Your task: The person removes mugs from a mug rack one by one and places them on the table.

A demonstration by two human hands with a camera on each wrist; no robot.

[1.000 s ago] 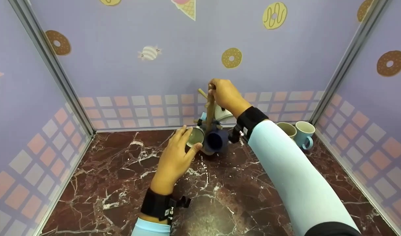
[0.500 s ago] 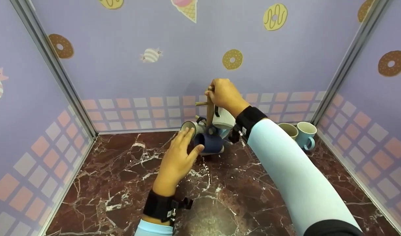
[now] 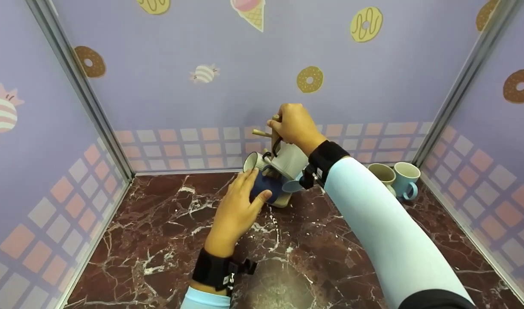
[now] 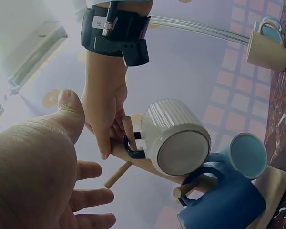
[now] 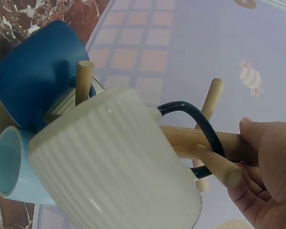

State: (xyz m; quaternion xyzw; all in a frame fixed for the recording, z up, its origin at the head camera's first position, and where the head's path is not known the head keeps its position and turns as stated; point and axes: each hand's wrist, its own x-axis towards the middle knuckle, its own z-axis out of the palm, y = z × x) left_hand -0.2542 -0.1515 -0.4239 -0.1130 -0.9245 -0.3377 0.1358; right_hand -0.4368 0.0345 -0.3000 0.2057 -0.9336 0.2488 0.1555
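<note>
My right hand (image 3: 296,124) grips the top of the wooden post of a mug tree (image 5: 181,140). A white ribbed mug (image 5: 114,157) with a dark handle hangs from an upper peg, just below that hand. Lower down hang a dark blue mug (image 4: 229,205) and a light blue mug (image 4: 248,155). Another ribbed mug (image 3: 254,161) shows on the tree's left side in the head view. My left hand (image 3: 236,206), fingers extended and thumb spread, overlaps the dark blue mug in the head view; the left wrist view shows its fingers holding nothing.
On the right of the marble-patterned table (image 3: 159,249) stand a beige mug (image 3: 381,173) and a light blue mug (image 3: 405,178), side by side. Patterned panels (image 3: 227,98) enclose the back and both sides.
The mug tree has turned under my right hand: the dark blue mug has swung from the front to the left, and the white ribbed mug has come round to the front right.
</note>
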